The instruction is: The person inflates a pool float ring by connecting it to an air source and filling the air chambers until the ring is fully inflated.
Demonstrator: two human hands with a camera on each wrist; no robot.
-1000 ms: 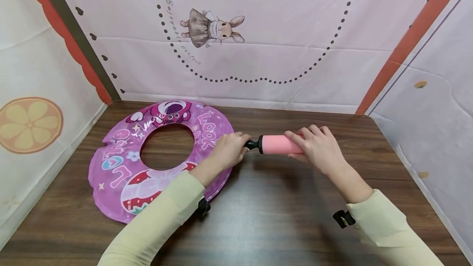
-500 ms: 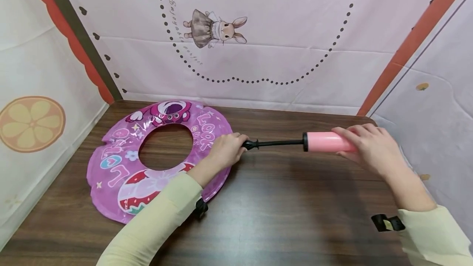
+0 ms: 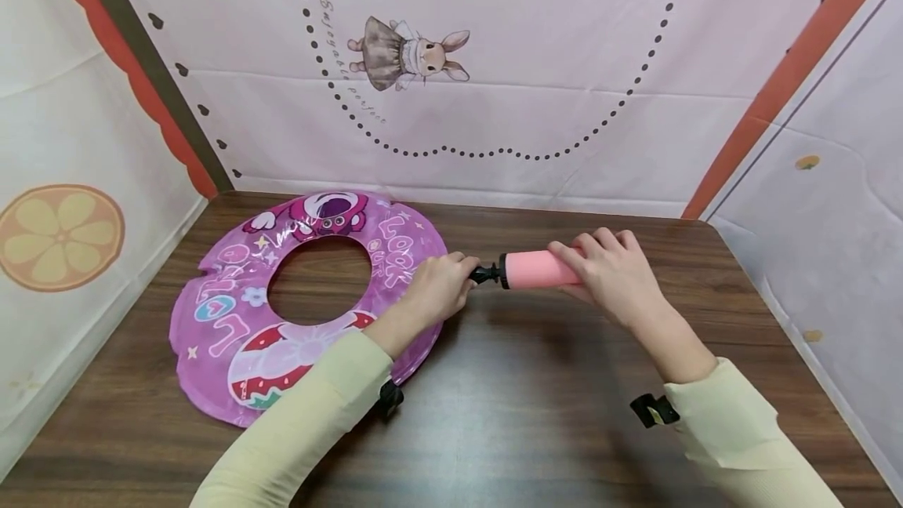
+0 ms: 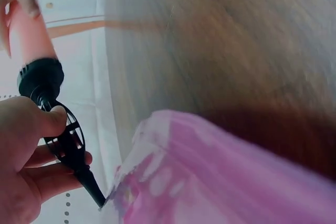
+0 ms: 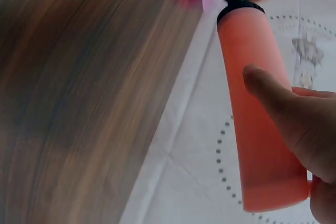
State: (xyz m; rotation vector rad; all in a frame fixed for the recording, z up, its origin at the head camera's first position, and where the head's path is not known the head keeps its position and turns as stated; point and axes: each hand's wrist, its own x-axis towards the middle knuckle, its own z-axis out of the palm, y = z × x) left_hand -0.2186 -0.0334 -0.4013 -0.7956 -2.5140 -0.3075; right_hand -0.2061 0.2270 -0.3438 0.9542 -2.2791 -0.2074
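A pink hand pump [image 3: 539,270] with a black end lies level between my two hands above the table. My right hand [image 3: 612,277] grips its pink barrel [image 5: 257,114], thumb along one side. My left hand [image 3: 439,288] pinches the black handle and nozzle end [image 4: 68,145], whose thin tip meets the swim ring at its edge in the left wrist view. The purple swim ring [image 3: 201,288], printed with a bear, letters and a strawberry, lies on the left of the table, with creases along its outer edge. My left forearm covers part of its near right side.
Under everything is a dark wood-grain table [image 3: 494,414]. Patterned cloth [image 3: 536,38] with a rabbit print hangs along its back edge, and more cloth lines the left and right sides. A black strap [image 3: 654,411] is on the right wrist.
Half a second ago my right hand had drawn the barrel far right, baring a long black rod. Now the barrel is back left against the black handle. My left hand has stayed in place.
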